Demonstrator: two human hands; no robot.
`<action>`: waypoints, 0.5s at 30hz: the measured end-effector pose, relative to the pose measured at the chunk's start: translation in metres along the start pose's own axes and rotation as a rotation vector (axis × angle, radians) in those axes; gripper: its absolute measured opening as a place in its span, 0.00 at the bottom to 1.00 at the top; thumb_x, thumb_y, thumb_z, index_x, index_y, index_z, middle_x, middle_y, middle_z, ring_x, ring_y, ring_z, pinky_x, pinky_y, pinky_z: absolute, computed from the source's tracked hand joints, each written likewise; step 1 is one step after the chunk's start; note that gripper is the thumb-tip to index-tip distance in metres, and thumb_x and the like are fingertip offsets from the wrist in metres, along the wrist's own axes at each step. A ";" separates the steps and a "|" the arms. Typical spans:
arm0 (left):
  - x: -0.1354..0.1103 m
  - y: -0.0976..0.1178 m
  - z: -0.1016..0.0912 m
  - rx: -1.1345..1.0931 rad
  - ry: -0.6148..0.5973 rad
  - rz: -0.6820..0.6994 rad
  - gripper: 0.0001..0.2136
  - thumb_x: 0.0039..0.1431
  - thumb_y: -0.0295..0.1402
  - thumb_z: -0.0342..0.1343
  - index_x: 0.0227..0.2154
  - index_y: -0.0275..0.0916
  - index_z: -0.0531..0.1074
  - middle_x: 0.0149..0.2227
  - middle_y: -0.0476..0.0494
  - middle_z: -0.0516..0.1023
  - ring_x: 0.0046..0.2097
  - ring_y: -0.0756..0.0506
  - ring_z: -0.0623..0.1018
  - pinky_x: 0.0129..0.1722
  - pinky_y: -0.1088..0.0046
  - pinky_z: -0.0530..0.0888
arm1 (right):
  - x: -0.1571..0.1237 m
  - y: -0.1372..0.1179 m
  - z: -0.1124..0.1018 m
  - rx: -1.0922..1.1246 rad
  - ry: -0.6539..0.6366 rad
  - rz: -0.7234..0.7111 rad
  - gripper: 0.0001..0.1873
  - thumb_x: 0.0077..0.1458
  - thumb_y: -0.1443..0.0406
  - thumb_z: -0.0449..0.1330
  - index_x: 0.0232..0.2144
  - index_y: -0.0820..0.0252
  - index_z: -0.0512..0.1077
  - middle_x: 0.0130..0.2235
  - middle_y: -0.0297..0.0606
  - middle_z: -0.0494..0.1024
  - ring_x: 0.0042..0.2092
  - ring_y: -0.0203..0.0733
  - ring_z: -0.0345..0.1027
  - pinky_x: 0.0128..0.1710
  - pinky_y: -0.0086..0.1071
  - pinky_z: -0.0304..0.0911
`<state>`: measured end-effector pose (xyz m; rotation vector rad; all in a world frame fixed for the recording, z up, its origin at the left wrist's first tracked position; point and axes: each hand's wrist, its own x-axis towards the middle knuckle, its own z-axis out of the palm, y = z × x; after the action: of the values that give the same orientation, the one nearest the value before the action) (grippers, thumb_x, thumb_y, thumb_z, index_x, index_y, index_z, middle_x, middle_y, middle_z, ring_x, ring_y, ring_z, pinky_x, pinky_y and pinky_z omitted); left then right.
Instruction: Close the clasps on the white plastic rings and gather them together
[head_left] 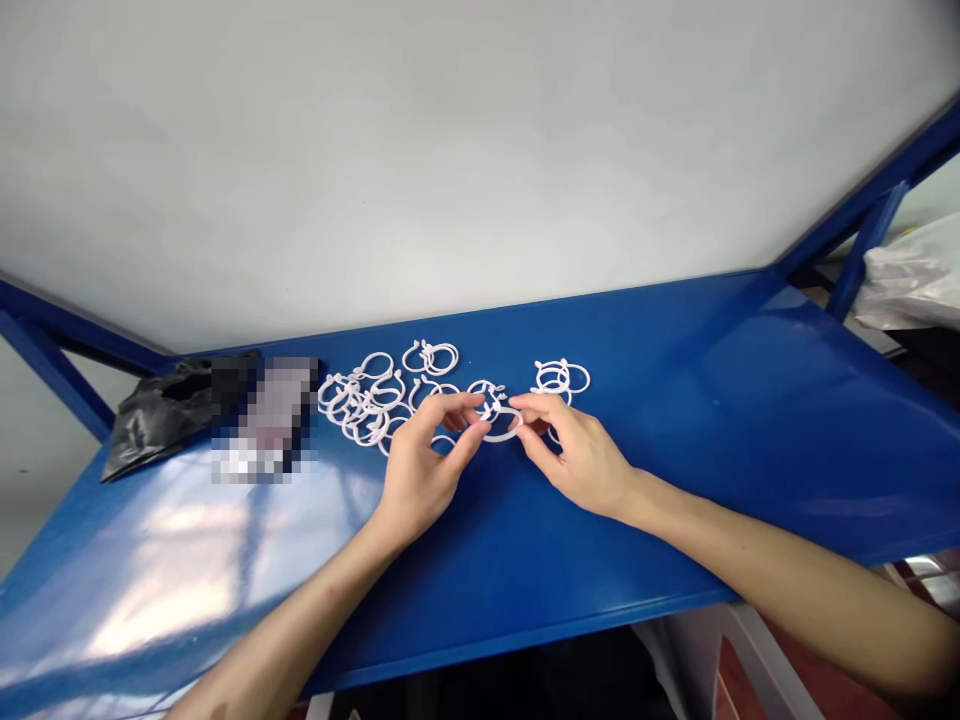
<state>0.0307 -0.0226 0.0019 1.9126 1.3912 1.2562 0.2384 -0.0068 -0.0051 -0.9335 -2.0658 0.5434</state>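
Both hands pinch one white plastic ring point(501, 428) just above the blue table point(712, 420). My left hand point(424, 468) grips the ring's left side between thumb and fingers. My right hand point(574, 452) grips its right side with thumb and forefinger. A heap of several white rings point(367, 400) lies to the left behind my left hand. A small stack of rings point(561, 377) rests just behind my right hand.
A black plastic bag point(161, 415) lies at the table's left rear next to a blurred-out object point(262, 415). A white wall point(450, 150) rises behind the table. A clear plastic bag point(911, 275) sits at far right past the blue frame.
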 end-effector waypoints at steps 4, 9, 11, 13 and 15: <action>0.000 0.000 0.001 -0.151 -0.048 -0.139 0.07 0.63 0.38 0.60 0.38 0.41 0.78 0.34 0.47 0.80 0.34 0.49 0.77 0.35 0.73 0.74 | 0.001 -0.001 -0.002 -0.037 -0.001 -0.105 0.14 0.68 0.69 0.54 0.53 0.54 0.69 0.47 0.38 0.82 0.45 0.40 0.78 0.45 0.38 0.75; 0.000 0.002 0.002 -0.182 -0.050 -0.159 0.07 0.61 0.38 0.62 0.35 0.40 0.78 0.33 0.47 0.81 0.32 0.49 0.77 0.34 0.73 0.74 | 0.001 -0.001 -0.003 -0.034 -0.017 -0.148 0.14 0.68 0.70 0.54 0.53 0.53 0.71 0.43 0.37 0.82 0.42 0.40 0.76 0.43 0.39 0.74; -0.001 0.002 0.003 -0.191 -0.048 -0.144 0.07 0.61 0.38 0.62 0.34 0.40 0.77 0.32 0.47 0.80 0.31 0.49 0.76 0.34 0.73 0.74 | 0.001 -0.002 -0.003 -0.028 -0.023 -0.146 0.14 0.68 0.70 0.54 0.52 0.53 0.72 0.42 0.37 0.82 0.40 0.40 0.75 0.44 0.40 0.73; -0.003 0.002 0.005 -0.191 -0.037 -0.131 0.07 0.61 0.37 0.62 0.32 0.40 0.77 0.31 0.47 0.80 0.31 0.49 0.76 0.34 0.73 0.73 | 0.000 -0.003 -0.003 -0.028 -0.026 -0.149 0.13 0.68 0.70 0.54 0.51 0.54 0.72 0.41 0.37 0.82 0.39 0.40 0.74 0.44 0.40 0.73; -0.005 0.002 0.007 -0.184 -0.028 -0.121 0.06 0.62 0.36 0.61 0.32 0.40 0.76 0.31 0.48 0.79 0.32 0.50 0.76 0.34 0.73 0.73 | -0.001 -0.003 -0.002 -0.030 -0.039 -0.152 0.13 0.68 0.70 0.53 0.51 0.55 0.72 0.41 0.37 0.81 0.39 0.40 0.73 0.43 0.40 0.72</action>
<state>0.0372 -0.0269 -0.0021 1.6909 1.3081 1.2481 0.2391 -0.0100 -0.0023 -0.7805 -2.1640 0.4545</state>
